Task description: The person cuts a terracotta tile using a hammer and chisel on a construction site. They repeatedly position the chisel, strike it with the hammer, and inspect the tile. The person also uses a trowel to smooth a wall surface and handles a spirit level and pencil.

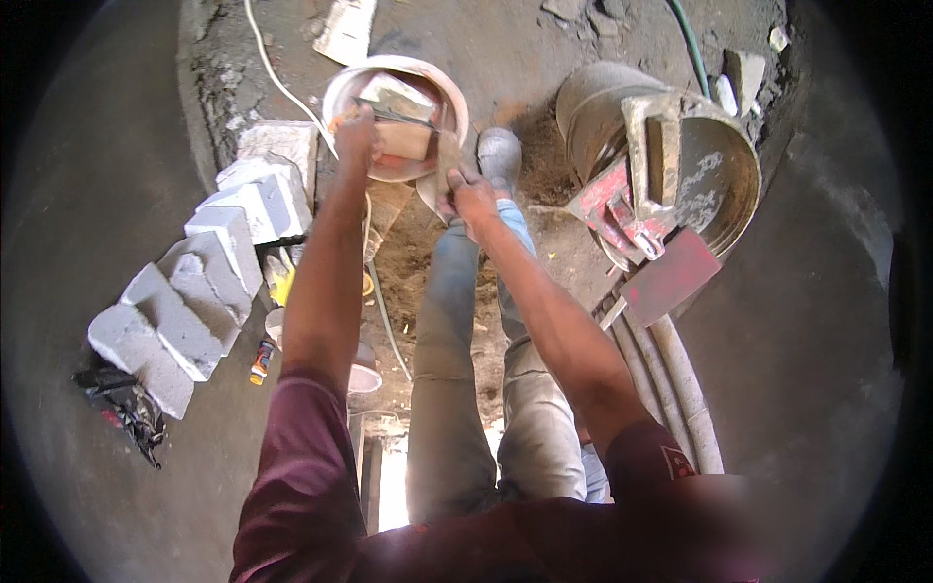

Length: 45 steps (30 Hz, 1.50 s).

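My left hand is closed at the left rim of a pale round bucket. It grips a tool with a bit of orange at its handle and a thin dark blade reaching right across the bucket's mouth; its exact kind is unclear. Inside the bucket lie a tan block and a whitish piece. Just beyond the bucket's lower right side, above my knee, my right hand is closed on a flat tan strip that points up toward the blade. Fingers hide part of it.
Rough white blocks line the left, beside a black plastic bag. At right a large drum lies on its side, with a red flat float and long pipes near it. A pale cable runs by the bucket.
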Available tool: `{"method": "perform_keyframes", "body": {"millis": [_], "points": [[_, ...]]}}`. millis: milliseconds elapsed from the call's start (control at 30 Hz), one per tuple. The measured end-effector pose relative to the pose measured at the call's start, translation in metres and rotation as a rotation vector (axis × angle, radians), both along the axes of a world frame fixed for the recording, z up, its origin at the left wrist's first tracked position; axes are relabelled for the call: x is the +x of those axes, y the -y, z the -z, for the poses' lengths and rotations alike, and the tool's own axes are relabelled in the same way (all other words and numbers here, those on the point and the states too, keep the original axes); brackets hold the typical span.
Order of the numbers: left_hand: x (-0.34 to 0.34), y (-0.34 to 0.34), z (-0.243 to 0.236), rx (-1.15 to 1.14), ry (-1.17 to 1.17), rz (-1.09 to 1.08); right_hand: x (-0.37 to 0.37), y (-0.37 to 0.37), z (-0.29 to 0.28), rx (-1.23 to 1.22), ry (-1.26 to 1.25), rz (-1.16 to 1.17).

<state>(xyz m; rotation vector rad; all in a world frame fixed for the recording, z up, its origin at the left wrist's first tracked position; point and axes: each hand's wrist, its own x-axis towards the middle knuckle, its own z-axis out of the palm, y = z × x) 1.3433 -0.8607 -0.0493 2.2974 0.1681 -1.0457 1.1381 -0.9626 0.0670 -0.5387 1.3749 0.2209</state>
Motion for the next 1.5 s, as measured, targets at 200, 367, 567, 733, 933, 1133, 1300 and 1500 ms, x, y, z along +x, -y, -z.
{"method": "perform_keyframes", "body": {"millis": [200, 367, 567, 733, 933, 1133, 1300, 1500], "points": [[0.017, -0.005, 0.034, 0.311, 0.050, -0.171, 0.015, 0.000, 0.022, -0.047, -0.018, -0.113], [-0.011, -0.015, -0.058, 0.311, 0.356, 0.041, 0.009, -0.004, 0.055, -0.238, 0.016, -0.313], [-0.029, -0.007, -0.213, 0.062, 0.537, 0.038, 0.045, 0.016, -0.030, -0.664, -0.013, -0.676], [-0.033, -0.011, -0.312, 0.020, 0.306, 0.133, 0.071, 0.040, -0.121, -1.195, 0.374, -0.753], [-0.026, 0.002, -0.439, -0.593, 0.099, 0.016, 0.054, 0.052, -0.219, -0.300, 0.567, -0.224], [-0.027, -0.004, -0.548, -0.509, 0.239, 0.054, 0.026, 0.080, -0.345, 0.455, 0.872, 0.324], [-0.047, 0.014, -0.631, -0.484, 0.696, 0.546, 0.020, 0.083, -0.416, 0.458, 0.926, 0.373], [-0.080, 0.034, -0.700, -0.322, 0.840, 0.927, 0.029, 0.063, -0.479, 0.342, 0.925, 0.422]]}}
